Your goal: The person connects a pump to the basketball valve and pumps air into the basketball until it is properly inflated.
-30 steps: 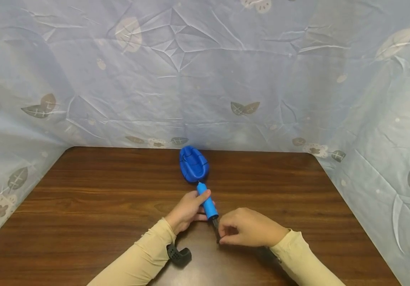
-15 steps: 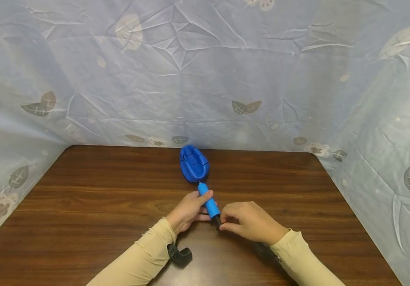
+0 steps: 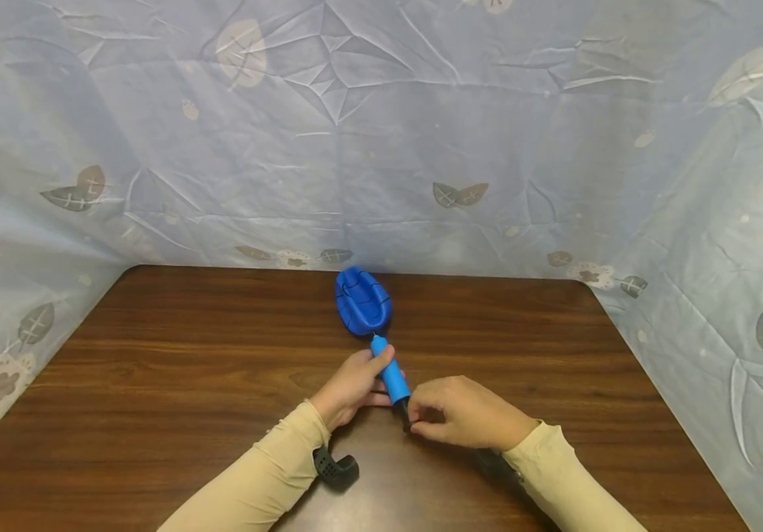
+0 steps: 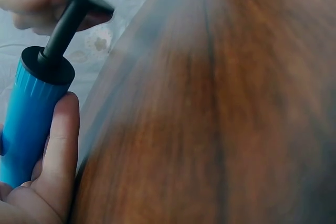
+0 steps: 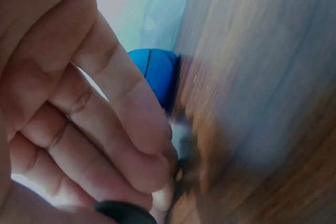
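A blue hand pump [image 3: 395, 379] slants across the middle of the head view, its thin tip meeting a dented, sagging blue ball [image 3: 363, 301] with black seams. My left hand [image 3: 351, 388] holds the pump's barrel, thumb on top and fingers beneath. In the left wrist view, the black plunger handle [image 4: 97, 4] stands partly out of the barrel. My right hand [image 3: 468, 414] pinches that handle between thumb and bent fingers. Those fingers [image 5: 115, 150] fill much of the right wrist view, with the ball beyond them.
Everything lies on a dark brown wooden table [image 3: 208, 332]. A pale patterned cloth [image 3: 381, 162] hangs behind it and along both sides. A black strap piece [image 3: 336, 471] sticks out below the left wrist.
My right hand has pushed the plunger from far out into the barrel, then drawn it slightly back out. My left hand keeps its grip on the barrel, and the ball stays in place.
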{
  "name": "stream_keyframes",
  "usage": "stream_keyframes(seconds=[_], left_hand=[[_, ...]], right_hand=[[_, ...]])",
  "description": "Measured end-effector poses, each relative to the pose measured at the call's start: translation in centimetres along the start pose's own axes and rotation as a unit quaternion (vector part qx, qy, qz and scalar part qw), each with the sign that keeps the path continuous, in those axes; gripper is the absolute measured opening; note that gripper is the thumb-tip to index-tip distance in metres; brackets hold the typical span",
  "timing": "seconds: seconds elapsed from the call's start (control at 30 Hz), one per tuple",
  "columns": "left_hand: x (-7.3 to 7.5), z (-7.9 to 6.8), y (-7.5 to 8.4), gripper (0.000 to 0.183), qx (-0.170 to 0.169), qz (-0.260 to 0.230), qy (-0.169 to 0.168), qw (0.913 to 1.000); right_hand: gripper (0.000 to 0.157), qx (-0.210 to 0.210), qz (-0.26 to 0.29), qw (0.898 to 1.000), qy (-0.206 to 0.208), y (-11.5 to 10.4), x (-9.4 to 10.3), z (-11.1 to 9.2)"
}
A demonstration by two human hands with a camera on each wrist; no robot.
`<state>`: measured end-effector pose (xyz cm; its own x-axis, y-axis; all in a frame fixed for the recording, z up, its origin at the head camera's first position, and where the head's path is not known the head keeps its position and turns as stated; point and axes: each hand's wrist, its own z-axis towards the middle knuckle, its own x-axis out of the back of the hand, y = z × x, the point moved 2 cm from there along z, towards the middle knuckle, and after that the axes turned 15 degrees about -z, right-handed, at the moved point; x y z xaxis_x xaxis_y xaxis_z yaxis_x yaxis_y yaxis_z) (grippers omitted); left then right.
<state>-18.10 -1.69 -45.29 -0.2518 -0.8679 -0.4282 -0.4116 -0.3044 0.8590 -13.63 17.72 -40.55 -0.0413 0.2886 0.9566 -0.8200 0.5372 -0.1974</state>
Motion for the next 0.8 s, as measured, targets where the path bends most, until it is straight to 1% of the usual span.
stream_keyframes(seconds=[0.2,0.37,0.47,0.6,0.67,0.8], left_hand=[[0.3,0.2,0.0,0.049,-0.005,-0.004,0.019,0.9998],[0.4,0.3,-0.1,0.052,-0.009,-0.008,0.019,0.9997],[0.4,0.3,-0.1,0.053,-0.010,-0.009,0.021,0.9997],[0.4,0.3,-0.1,0.053,-0.012,-0.005,0.026,0.9996],[0.4,0.3,-0.1,0.053,-0.010,0.000,0.026,0.9996],[0.4,0.3,-0.1,0.053,0.000,-0.008,0.023,0.9997]], right_hand=[[0.021,0.026,0.033,0.999,-0.029,-0.6,0.1,0.2],[0.023,0.032,0.070,0.995,-0.067,-1.1,0.1,0.1],[0.025,0.034,0.078,0.993,-0.078,-1.5,0.2,0.0],[0.024,0.027,0.042,0.997,-0.062,-1.6,0.4,0.1],[0.023,0.022,0.013,0.999,-0.043,-1.4,0.4,0.1],[0.020,-0.008,-0.033,0.999,0.007,-0.7,0.4,0.0]])
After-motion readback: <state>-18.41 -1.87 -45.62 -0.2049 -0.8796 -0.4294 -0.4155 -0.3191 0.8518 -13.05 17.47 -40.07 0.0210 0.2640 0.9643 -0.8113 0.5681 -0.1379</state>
